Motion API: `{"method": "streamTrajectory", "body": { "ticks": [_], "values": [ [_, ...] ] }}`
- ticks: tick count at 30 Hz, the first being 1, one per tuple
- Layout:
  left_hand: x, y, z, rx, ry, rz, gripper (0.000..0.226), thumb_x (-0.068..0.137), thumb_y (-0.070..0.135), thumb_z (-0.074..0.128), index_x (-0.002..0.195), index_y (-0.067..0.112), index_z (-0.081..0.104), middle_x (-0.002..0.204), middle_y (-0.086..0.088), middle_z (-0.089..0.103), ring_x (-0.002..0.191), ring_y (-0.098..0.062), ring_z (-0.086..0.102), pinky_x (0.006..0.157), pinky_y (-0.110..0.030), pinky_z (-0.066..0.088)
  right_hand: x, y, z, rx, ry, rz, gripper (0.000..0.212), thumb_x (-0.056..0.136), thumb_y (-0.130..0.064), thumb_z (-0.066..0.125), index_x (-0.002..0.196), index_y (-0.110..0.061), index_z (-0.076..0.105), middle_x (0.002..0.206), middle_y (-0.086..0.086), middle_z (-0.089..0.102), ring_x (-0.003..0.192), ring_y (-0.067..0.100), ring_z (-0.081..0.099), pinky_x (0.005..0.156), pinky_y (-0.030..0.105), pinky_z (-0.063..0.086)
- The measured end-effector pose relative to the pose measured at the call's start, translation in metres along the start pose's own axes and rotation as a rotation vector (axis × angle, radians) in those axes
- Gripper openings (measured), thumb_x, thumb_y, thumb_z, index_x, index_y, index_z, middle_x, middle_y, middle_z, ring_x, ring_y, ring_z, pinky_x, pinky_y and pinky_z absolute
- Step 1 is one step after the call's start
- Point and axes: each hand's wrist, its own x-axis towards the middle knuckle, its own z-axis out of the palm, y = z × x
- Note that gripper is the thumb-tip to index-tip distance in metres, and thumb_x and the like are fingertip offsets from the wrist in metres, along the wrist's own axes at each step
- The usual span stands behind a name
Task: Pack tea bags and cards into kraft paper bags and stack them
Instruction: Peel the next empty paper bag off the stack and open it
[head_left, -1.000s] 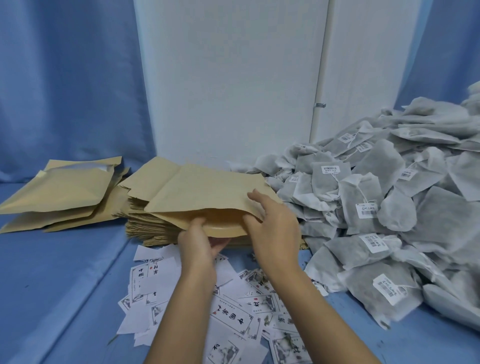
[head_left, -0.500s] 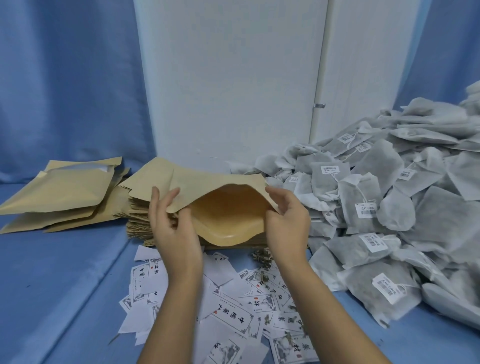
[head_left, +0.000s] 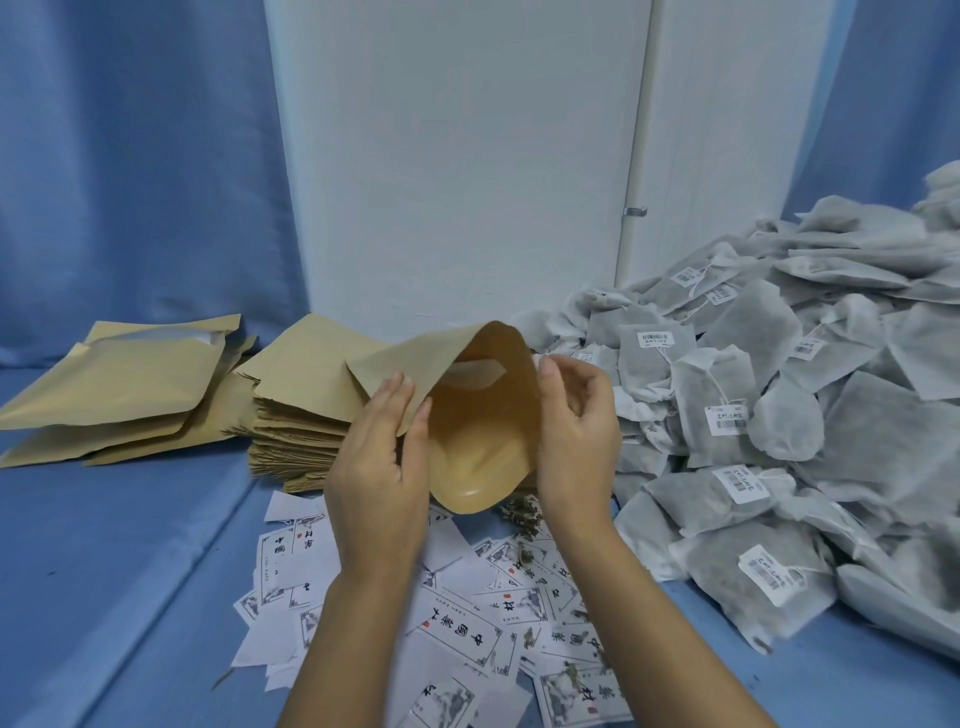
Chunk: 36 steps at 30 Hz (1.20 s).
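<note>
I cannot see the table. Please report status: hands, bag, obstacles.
Hands: left hand and right hand grip kraft bag, mouth open. Bag looks empty. Nothing in the way; tea bags at right, cards below.

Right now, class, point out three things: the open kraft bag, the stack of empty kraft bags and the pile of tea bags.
open kraft bag (head_left: 478, 431): head view, on its inner wall.
stack of empty kraft bags (head_left: 296, 364): head view, on the top bag's face.
pile of tea bags (head_left: 748, 332): head view, on one grey tea bag in the pile.
</note>
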Motion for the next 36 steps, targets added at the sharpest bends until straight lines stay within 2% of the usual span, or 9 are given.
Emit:
{"method": "streamTrajectory", "body": {
  "ticks": [5, 9, 13, 17, 19, 21, 26, 31, 36],
  "values": [
    [-0.002, 0.003, 0.005, -0.017, -0.019, 0.101, 0.036, 0.096, 0.03, 0.045, 0.12, 0.011, 0.064, 0.122, -0.001, 0.064, 0.116, -0.015, 0.059, 0.098, -0.029, 0.045, 0.003, 0.0, 0.0, 0.092, 0.048, 0.099, 0.023, 0.093, -0.039, 0.047, 0.103, -0.023, 0.06, 0.1, -0.013, 0.066, 0.086, -0.016, 0.057, 0.069, 0.002, 0.04],
    [-0.003, 0.01, 0.01, -0.085, -0.046, 0.073, 0.037, 0.097, 0.028, 0.042, 0.119, 0.008, 0.064, 0.121, -0.002, 0.064, 0.117, -0.014, 0.058, 0.101, -0.03, 0.043, 0.007, 0.001, -0.004, 0.146, 0.112, 0.187, 0.033, 0.081, -0.045, 0.041, 0.099, -0.027, 0.063, 0.102, -0.014, 0.066, 0.099, -0.005, 0.058, 0.086, 0.021, 0.044],
    [0.001, 0.016, 0.011, -0.073, 0.041, 0.054, 0.038, 0.097, 0.026, 0.039, 0.116, 0.005, 0.064, 0.117, 0.004, 0.06, 0.112, -0.01, 0.058, 0.1, -0.018, 0.041, 0.014, 0.001, -0.01, 0.267, 0.229, 0.28, 0.031, 0.094, -0.035, 0.036, 0.102, -0.022, 0.063, 0.103, -0.013, 0.066, 0.108, 0.001, 0.059, 0.101, 0.035, 0.043],
    [0.002, 0.019, 0.011, -0.114, 0.078, -0.025, 0.037, 0.098, 0.026, 0.043, 0.118, 0.003, 0.063, 0.119, 0.0, 0.061, 0.114, -0.004, 0.054, 0.1, -0.011, 0.038, 0.024, 0.001, -0.018, 0.385, 0.32, 0.352, 0.038, 0.101, -0.031, 0.031, 0.11, -0.013, 0.063, 0.103, -0.008, 0.064, 0.112, 0.009, 0.059, 0.094, 0.025, 0.042],
    [0.003, 0.021, 0.013, -0.152, 0.117, -0.051, 0.032, 0.098, 0.02, 0.045, 0.122, 0.005, 0.06, 0.121, 0.001, 0.059, 0.117, 0.0, 0.049, 0.101, -0.009, 0.035, 0.029, 0.004, -0.025, 0.262, 0.322, 0.343, 0.031, 0.099, -0.023, 0.034, 0.11, -0.018, 0.063, 0.106, -0.006, 0.063, 0.107, 0.012, 0.059, 0.085, 0.023, 0.046],
    [0.006, 0.026, 0.015, -0.184, 0.155, -0.053, 0.031, 0.098, 0.02, 0.045, 0.126, 0.009, 0.054, 0.122, 0.004, 0.056, 0.12, -0.004, 0.05, 0.103, -0.013, 0.036, 0.031, 0.009, -0.036, -0.014, 0.321, 0.243, 0.026, 0.093, -0.014, 0.041, 0.105, -0.026, 0.061, 0.118, -0.003, 0.058, 0.112, 0.017, 0.056, 0.094, 0.038, 0.047],
    [0.01, 0.045, 0.03, -0.264, 0.183, -0.038, 0.033, 0.097, 0.032, 0.04, 0.127, 0.019, 0.045, 0.123, 0.007, 0.054, 0.122, -0.009, 0.051, 0.105, -0.02, 0.039, 0.038, 0.021, -0.074, -0.556, 0.353, -0.111, 0.031, 0.081, -0.007, 0.055, 0.11, -0.018, 0.057, 0.15, 0.002, 0.022, 0.136, 0.017, 0.015, 0.111, 0.043, 0.026],
    [0.001, 0.061, 0.051, -0.348, 0.163, -0.106, 0.037, 0.095, 0.041, 0.039, 0.127, 0.023, 0.045, 0.123, 0.008, 0.056, 0.121, -0.005, 0.052, 0.103, -0.025, 0.042, 0.056, 0.033, -0.102, -0.987, 0.339, 0.071, 0.052, 0.083, -0.031, 0.064, 0.127, -0.01, 0.048, 0.158, 0.013, -0.01, 0.144, 0.028, -0.008, 0.114, 0.049, -0.001],
    [-0.006, 0.067, 0.062, -0.35, 0.149, -0.112, 0.036, 0.095, 0.041, 0.038, 0.127, 0.024, 0.044, 0.121, 0.013, 0.054, 0.119, -0.005, 0.052, 0.102, -0.026, 0.042, 0.063, 0.036, -0.117, -0.932, 0.344, 0.212, 0.066, 0.085, -0.029, 0.061, 0.138, -0.002, 0.035, 0.158, 0.016, -0.008, 0.145, 0.028, -0.01, 0.115, 0.049, -0.004]
  ]
}}
